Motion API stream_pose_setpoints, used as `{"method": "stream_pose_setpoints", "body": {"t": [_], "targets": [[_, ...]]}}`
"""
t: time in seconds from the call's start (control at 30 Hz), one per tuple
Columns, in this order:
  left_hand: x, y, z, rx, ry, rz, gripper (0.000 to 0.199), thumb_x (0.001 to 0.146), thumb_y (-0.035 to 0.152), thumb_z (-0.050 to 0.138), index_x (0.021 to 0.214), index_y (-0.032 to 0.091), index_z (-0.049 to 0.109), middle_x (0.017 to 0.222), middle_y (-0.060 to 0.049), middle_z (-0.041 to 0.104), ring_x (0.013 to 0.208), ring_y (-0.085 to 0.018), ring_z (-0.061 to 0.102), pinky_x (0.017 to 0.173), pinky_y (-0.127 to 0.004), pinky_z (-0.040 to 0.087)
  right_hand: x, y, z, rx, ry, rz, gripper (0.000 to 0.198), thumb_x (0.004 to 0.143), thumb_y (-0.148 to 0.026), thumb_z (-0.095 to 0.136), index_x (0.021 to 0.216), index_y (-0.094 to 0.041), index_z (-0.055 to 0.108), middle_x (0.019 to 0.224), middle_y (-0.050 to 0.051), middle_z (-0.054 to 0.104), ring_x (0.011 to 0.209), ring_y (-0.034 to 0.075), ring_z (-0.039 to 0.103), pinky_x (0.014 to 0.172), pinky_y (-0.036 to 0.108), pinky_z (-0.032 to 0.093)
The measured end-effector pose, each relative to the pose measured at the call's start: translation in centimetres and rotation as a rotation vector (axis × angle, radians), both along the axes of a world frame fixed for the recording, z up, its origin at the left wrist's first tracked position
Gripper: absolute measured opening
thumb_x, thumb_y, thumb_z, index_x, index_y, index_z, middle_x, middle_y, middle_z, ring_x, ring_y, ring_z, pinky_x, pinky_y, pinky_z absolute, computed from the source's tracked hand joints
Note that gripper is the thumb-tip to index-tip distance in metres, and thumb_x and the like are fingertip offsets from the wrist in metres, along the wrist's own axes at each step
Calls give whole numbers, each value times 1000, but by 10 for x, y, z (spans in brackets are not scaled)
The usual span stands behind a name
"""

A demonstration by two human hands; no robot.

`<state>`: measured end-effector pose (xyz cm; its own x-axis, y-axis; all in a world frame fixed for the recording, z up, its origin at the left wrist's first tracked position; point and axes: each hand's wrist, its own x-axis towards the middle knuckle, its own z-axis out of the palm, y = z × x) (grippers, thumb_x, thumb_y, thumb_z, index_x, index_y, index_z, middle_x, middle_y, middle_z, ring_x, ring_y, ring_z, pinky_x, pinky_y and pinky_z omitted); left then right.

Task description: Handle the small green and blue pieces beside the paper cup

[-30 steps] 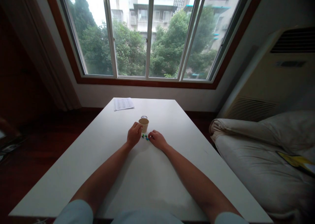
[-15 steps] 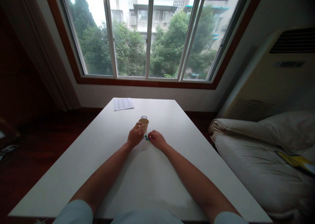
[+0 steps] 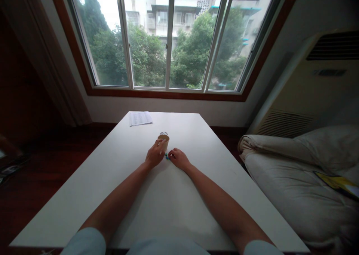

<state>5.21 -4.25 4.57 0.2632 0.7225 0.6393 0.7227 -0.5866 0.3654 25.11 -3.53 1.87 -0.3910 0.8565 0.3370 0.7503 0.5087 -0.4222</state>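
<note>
A light brown paper cup [image 3: 165, 140] stands upright on the white table [image 3: 196, 131]. My left hand [image 3: 155, 154] is at its near left side, with fingers curled against the cup's wall. Just in front of the cup lies a small cluster of blue and green pieces [image 3: 167, 156], too small to name. My right hand [image 3: 178, 158] rests on the table at the right of these pieces, its fingers drawn together in a pinch. Whatever is between those fingertips is hidden.
Behind the cup lies a thin dark loop [image 3: 163, 133]. Printed paper sheets [image 3: 140, 118] are at the table's far left corner. A pale sofa [image 3: 286, 180] stands to the right of the table, and a window [image 3: 168, 42] is beyond it.
My left hand has shifted very slightly to the right, and a little less of the blue and green cluster shows. My right hand and the cup are almost unmoved.
</note>
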Motion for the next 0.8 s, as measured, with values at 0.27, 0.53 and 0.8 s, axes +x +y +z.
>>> {"method": "stream_pose_setpoints", "body": {"t": [0.27,0.53,0.8], "targets": [[0,-1,0,-9,-7,-7,58,86,14,52,143,26,47,142,-10,49,113,-24,60,87,-35,58,0,-4,4,11,0,25,12,91,-29,63,99,-24,70,89,2,58,84,15,54,77,25,40],[1,-2,0,16,-29,-2,52,87,11,49,138,24,50,141,-10,51,119,-23,57,91,-35,56,-4,-14,13,52,-94,183,33,87,-38,69,117,-27,66,101,4,59,96,18,55,85,28,41],[1,0,-2,68,-63,59,44,88,13,50,132,20,53,134,-12,54,106,-21,62,84,-32,57,-6,-12,10,64,-113,152,20,91,-29,64,111,-25,67,101,4,59,96,17,55,86,27,41]]}}
